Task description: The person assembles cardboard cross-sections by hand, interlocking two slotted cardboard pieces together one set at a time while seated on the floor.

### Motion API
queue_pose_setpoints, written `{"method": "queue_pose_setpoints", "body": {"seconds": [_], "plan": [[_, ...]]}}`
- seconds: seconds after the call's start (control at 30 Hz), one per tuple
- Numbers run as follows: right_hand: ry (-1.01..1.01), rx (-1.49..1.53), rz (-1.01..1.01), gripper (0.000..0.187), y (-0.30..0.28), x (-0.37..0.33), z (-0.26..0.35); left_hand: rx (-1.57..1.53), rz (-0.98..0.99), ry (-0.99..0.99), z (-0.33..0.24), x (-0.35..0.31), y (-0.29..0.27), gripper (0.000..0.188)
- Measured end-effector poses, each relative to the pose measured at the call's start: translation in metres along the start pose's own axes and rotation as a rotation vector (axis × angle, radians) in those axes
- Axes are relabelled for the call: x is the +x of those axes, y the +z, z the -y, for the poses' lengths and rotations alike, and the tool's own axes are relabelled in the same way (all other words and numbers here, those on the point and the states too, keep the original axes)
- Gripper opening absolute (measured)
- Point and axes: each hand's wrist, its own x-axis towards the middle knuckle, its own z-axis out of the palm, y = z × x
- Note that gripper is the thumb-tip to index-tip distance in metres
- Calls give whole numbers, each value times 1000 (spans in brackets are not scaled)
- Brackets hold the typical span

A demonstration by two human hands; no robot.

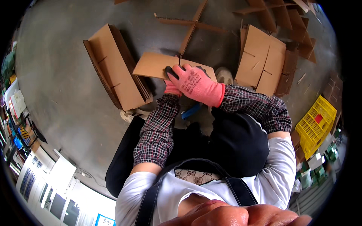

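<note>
A slotted brown cardboard strip [152, 66] is held in front of my knees. My right hand [199, 83], in a pink glove with dark fingertips, closes over its near edge beside a slot. Under and to the left of it is my left hand [172, 89], also in a pink glove, close against the strip's near edge; its fingers are hidden. Just beyond, a cardboard cross [196, 23] of interlocked strips rests on the floor, one arm reaching toward the strip's slot.
Slotted cardboard stacks stand at left [118, 71] and right [260, 56]. Assembled cardboard dividers [283, 17] lie at the far right. A yellow plastic crate [316, 126] is at the right. Something blue [191, 111] lies between my feet, near a shoe [224, 76]. Scraps litter the grey floor.
</note>
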Motion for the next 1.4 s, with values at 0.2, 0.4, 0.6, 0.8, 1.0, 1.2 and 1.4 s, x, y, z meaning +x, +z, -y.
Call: {"method": "queue_pose_setpoints", "body": {"seconds": [0.2,0.4,0.6,0.8,1.0,1.2,1.4], "plan": [[183,177,-162,34,-15,21,-52,107,-29,-63,0,15,-17,39],[232,124,-103,38,-1,28,-78,76,-57,-43,-11,9,-21,39],[111,-39,-19,43,38,34,-41,105,12,-41,-2,15,-6,27],[190,29,5,39,33,50,-52,91,-101,-57,-7,7,-13,25],[204,20,-43,47,80,45,-62,41,-147,-26,-7,11,-9,30],[142,-2,10,37,65,65,-75,-35,-84,-59,-17,-1,-26,45],[222,412,-744,43,-20,-6,-69,-204,-338,28,7,-12,-130,44]]}}
